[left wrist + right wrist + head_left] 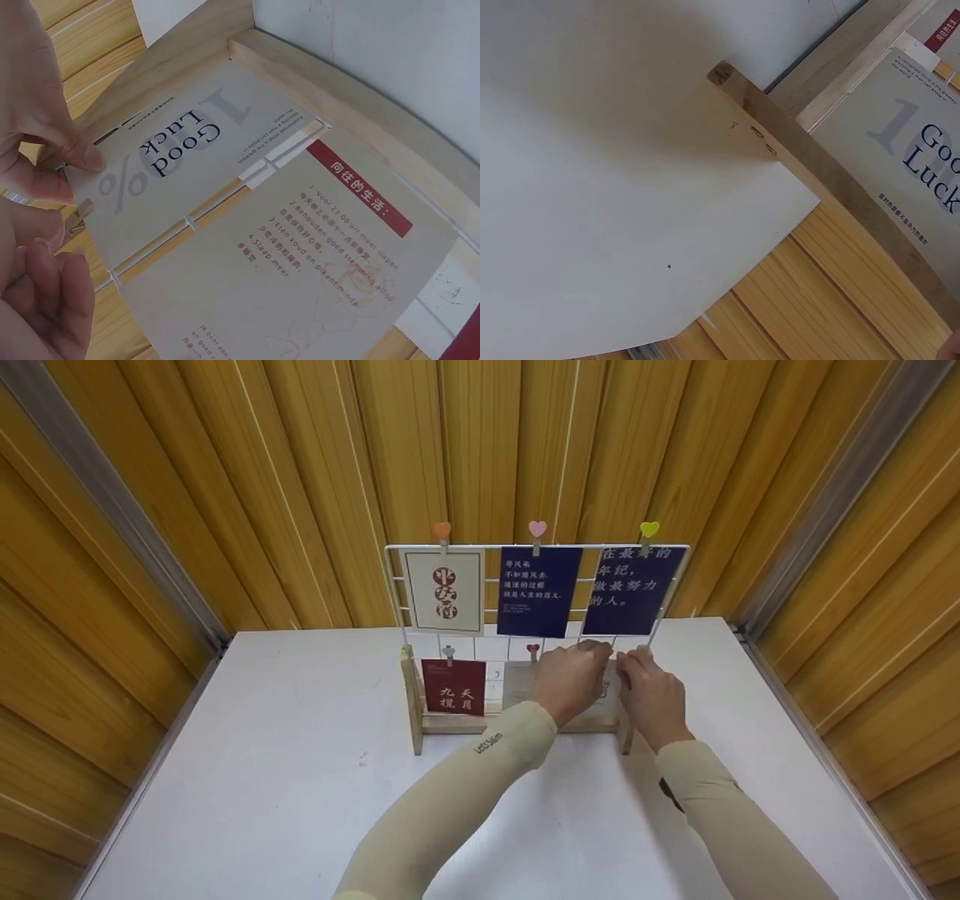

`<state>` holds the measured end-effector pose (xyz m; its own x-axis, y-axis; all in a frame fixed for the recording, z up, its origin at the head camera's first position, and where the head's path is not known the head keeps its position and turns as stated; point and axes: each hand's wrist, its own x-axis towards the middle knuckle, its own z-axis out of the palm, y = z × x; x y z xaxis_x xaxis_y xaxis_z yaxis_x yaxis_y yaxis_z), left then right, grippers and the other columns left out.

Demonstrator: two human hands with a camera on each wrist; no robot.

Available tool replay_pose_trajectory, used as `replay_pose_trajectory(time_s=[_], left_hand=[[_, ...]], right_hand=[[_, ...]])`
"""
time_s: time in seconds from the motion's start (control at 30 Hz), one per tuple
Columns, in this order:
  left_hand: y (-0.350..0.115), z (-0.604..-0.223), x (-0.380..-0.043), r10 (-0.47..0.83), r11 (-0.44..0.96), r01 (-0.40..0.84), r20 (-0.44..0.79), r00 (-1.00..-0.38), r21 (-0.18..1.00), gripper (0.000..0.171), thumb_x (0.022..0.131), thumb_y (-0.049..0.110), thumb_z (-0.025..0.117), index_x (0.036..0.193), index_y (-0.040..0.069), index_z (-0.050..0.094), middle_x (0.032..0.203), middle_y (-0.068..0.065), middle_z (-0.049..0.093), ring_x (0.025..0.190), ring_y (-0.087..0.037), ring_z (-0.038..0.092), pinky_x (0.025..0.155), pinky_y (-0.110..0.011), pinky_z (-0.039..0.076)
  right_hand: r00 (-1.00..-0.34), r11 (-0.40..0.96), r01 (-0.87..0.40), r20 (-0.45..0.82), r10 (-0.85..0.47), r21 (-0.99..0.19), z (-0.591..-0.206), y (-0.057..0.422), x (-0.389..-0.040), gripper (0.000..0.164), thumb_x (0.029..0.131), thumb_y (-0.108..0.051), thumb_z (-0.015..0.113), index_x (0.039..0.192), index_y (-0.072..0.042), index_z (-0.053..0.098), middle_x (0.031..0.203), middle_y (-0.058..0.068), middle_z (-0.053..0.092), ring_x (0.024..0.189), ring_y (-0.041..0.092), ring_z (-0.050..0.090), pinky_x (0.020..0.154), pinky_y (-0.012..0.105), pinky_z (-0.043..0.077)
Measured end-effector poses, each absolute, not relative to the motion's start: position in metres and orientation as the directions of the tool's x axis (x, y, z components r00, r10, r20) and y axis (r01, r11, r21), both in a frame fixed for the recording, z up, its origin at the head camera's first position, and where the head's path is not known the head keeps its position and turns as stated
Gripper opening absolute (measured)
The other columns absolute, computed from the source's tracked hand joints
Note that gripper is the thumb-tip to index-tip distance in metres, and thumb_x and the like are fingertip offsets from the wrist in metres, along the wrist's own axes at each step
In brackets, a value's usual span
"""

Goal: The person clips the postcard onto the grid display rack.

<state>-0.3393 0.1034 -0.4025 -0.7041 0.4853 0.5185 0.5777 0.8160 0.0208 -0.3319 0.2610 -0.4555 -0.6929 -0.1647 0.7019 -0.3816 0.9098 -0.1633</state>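
Observation:
In the left wrist view my right hand [34, 112] pinches the top corner of a pale "Good Luck" card [202, 142]. My left hand [41, 277] has curled fingers around the end of a small wooden clothespin [77, 217] at that card's top edge. Those fingers hide part of the clothespin. The card lies against the lower right of a white wire grid rack [540, 545] with wooden feet. From the head, my left hand [574, 679] covers most of the card, with my right hand [656, 697] beside it. The right wrist view shows the card [900, 127] behind a wooden foot [825, 172].
Heart clothespins hold a cream card [420, 592], two navy cards [536, 615] [622, 619] along the top. Below hang a red card [454, 679] and a pale card with a red banner [360, 187]. The rack stands on a white table [300, 780] between wood-patterned walls [300, 472].

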Motion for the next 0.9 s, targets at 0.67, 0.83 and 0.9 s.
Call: replay_pose_trajectory(time_s=[0.67, 0.83, 0.9], left_hand=[[0.037, -0.410, -0.328, 0.554, 0.701, 0.705, 0.539, -0.635, 0.109, 0.025, 0.091, 0.011, 0.062, 0.112, 0.016, 0.073, 0.105, 0.001, 0.065, 0.066, -0.010, 0.060, 0.053, -0.022, 0.048], [0.015, -0.409, -0.325, 0.548, 0.676, 0.714, 0.525, -0.651, 0.180, 0.024, 0.093, 0.011, 0.062, 0.115, 0.014, 0.073, 0.109, 0.000, 0.065, 0.060, -0.009, 0.053, 0.051, -0.018, 0.043], [0.005, -0.408, -0.324, 0.541, 0.671, 0.715, 0.531, -0.652, 0.194, 0.025, 0.093, 0.011, 0.063, 0.116, 0.014, 0.072, 0.111, -0.001, 0.065, 0.060, -0.009, 0.051, 0.051, -0.019, 0.043]], right_hand=[[-0.767, 0.935, -0.332, 0.612, -0.190, -0.125, -0.456, 0.278, -0.332, 0.036, 0.091, -0.003, 0.064, 0.126, 0.001, 0.057, 0.123, 0.020, 0.061, 0.041, 0.014, 0.038, 0.042, 0.034, 0.043], [-0.754, 0.921, -0.374, 0.614, -0.235, -0.107, -0.456, 0.287, -0.329, 0.043, 0.089, -0.002, 0.062, 0.132, 0.002, 0.055, 0.135, 0.018, 0.056, 0.040, 0.009, 0.032, 0.039, 0.028, 0.035], [-0.725, 0.909, -0.406, 0.637, -0.260, -0.091, -0.455, 0.292, -0.328, 0.041, 0.088, -0.001, 0.062, 0.129, 0.002, 0.058, 0.136, 0.017, 0.056, 0.040, 0.007, 0.031, 0.039, 0.026, 0.033]])
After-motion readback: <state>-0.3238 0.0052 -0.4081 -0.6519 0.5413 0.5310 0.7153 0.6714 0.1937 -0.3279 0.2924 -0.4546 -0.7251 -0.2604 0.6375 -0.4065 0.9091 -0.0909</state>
